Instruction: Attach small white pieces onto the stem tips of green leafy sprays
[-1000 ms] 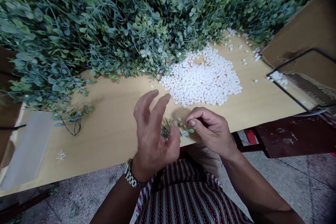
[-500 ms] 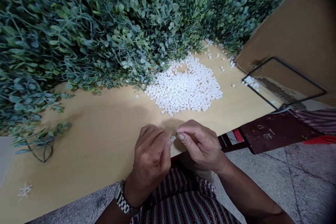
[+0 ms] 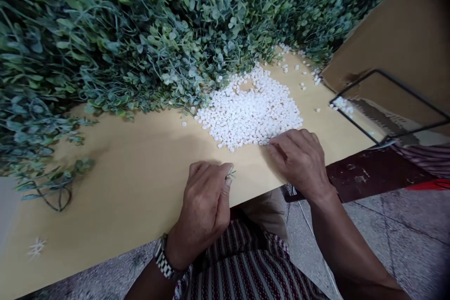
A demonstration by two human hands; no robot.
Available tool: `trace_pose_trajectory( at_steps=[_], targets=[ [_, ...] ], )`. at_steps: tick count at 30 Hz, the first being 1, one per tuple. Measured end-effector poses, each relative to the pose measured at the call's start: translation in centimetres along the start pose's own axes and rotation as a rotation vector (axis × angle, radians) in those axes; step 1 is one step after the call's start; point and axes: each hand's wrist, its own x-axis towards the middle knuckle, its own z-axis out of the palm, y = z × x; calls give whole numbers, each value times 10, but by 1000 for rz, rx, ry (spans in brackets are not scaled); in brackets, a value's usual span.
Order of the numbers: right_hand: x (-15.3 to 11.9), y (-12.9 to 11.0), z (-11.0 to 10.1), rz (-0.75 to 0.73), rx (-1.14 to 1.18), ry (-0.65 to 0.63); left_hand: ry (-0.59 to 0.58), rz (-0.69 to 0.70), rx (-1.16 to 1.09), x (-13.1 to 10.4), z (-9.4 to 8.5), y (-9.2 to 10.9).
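Note:
My left hand (image 3: pixel 205 199), with a metal watch on its wrist, pinches a small green sprig (image 3: pixel 231 173) between thumb and forefinger above the table. Thin stem ends stick out past the fingertips. Over to the right, my right hand (image 3: pixel 301 161) rests at the near edge of a pile of small white beads (image 3: pixel 251 112). Its thumb and forefinger are closed together by the outermost beads, and whatever is between them is hidden. The beads lie loose and spread out on the tabletop.
Dense artificial greenery (image 3: pixel 140 37) fills the back of the table (image 3: pixel 133 173). A cardboard box (image 3: pixel 397 47) and a black wire frame (image 3: pixel 415 96) stand at the right. At the left lie a loose leafy stem (image 3: pixel 61 187) and several thin white pieces (image 3: pixel 36 247).
My right hand has left the left fingertips and moved right and forward to the bead pile. My left hand stays nearly in place, still pinching the sprig. The view has shifted slightly.

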Motion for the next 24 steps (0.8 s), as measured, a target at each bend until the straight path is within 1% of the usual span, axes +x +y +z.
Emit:
trace_pose_trajectory(
  at_steps=[2,7,9,11,13,14,15,17,18,20,24],
  targets=[
    [-1,0,0,2,1,-6,-8,-6,-9,-1,0,-1],
    [-2,3,-1,60,92,-74,2,-23,-18,-1,-1,0],
    [-2,0,-5,78,174,-54,13,-29,-36,0,-2,0],
    [-1,-7,-10,111,396,-8,22,-29,-68,0,-2,1],
    [0,-18,-16,164,759,-10,30,-28,-96,0,-3,1],
    [0,-24,-19,190,957,-44,34,-27,-106,1,-3,2],
    [1,-31,-20,211,1141,-103,37,-25,-114,1,-3,2],
    [1,-42,-20,253,1424,-223,38,-17,-129,1,-4,4],
    [0,-46,-18,282,1528,-272,37,-10,-136,1,-4,4],
    [-1,-52,-13,351,1679,-327,24,8,-151,2,-5,6],
    [-4,-55,-5,436,1854,-370,-32,20,-153,3,-5,8]
  ],
)
